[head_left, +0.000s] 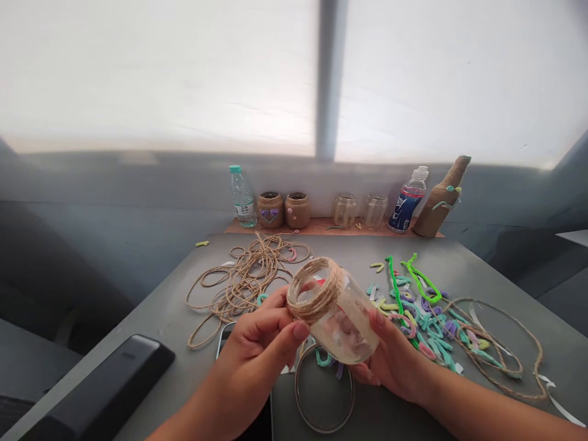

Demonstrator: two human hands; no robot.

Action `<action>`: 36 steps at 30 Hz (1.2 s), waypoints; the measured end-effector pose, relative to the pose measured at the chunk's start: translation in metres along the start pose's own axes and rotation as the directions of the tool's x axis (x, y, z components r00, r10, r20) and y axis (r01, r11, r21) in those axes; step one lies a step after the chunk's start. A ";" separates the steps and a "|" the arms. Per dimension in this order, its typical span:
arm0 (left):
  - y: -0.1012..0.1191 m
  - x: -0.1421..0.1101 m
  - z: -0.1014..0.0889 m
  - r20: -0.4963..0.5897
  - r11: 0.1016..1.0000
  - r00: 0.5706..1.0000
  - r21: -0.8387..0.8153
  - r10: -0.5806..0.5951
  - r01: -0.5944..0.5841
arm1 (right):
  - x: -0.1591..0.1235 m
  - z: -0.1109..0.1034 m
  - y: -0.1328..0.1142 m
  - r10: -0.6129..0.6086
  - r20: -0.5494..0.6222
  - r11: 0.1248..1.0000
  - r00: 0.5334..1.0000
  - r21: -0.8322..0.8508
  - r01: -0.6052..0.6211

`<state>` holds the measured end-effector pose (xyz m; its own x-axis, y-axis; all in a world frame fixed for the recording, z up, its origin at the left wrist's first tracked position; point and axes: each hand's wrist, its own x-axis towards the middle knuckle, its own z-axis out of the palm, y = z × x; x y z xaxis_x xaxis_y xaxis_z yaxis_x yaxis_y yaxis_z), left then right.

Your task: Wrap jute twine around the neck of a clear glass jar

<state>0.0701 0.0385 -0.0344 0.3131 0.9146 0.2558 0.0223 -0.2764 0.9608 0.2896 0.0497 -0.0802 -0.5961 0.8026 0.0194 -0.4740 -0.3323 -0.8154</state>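
Note:
A clear glass jar [351, 324] is held tilted between both hands, its mouth facing up and to the left. Several turns of brown twine [321, 300] wrap its neck, while the lower glass is bare. My left hand [257, 343] is closed on the twine-wrapped neck, thumb at the front. Around the jar's base, my right hand [395, 355] is closed from the right; some of its fingers are hidden behind the glass. Below the jar, a round loop [297, 392] rests on the dark surface.
A tangle of twine [252, 269] lies left, coloured pipe-cleaner pieces [432, 324] right. Along the back stand a water bottle [243, 202], twine-covered jars [271, 211], bare glass jars [344, 211], a blue-labelled bottle [407, 202] and a twine-wrapped bottle [441, 199]. A black object [105, 386] sits front left.

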 end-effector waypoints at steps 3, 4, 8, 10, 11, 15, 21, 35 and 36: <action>0.002 -0.001 0.002 -0.021 1.000 1.000 0.006 0.018 -0.017 | 0.001 0.000 0.000 0.032 0.010 0.999 0.999 -0.021 -0.031; 0.003 -0.001 0.003 -0.028 1.000 0.999 0.009 0.022 -0.022 | 0.001 0.000 0.000 0.030 0.006 0.999 1.000 -0.035 -0.030; 0.003 -0.001 0.004 -0.036 1.000 0.999 0.024 0.008 -0.007 | 0.002 -0.003 0.002 -0.021 -0.026 0.992 0.999 -0.124 0.018; 0.002 0.000 0.003 -0.032 1.000 0.999 0.027 -0.008 0.009 | 0.002 -0.003 0.002 -0.065 -0.048 0.988 0.997 -0.146 0.057; 0.001 0.001 0.003 -0.028 1.000 1.000 0.026 -0.012 0.013 | 0.002 -0.003 0.001 -0.081 -0.061 0.988 0.995 -0.137 0.072; -0.002 0.003 0.001 -0.031 0.999 1.000 0.032 0.007 -0.006 | 0.003 0.000 -0.002 -0.014 -0.122 1.000 0.992 -0.006 0.013; -0.001 0.003 0.000 -0.033 1.000 0.999 0.026 -0.005 0.005 | 0.002 0.000 -0.002 0.095 -0.093 0.995 0.991 0.051 -0.090; -0.001 0.000 0.001 0.034 0.998 0.998 -0.053 -0.043 0.045 | 0.002 -0.008 0.000 0.140 0.042 0.988 0.989 0.064 -0.142; -0.002 0.000 0.001 0.030 0.996 0.999 -0.077 -0.044 0.046 | 0.002 -0.008 -0.001 0.148 0.056 0.987 0.987 0.059 -0.151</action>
<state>0.0704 0.0385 -0.0367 0.3400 0.9167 0.2101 -0.0364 -0.2105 0.9769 0.2938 0.0552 -0.0840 -0.6949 0.7158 -0.0695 -0.4159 -0.4788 -0.7732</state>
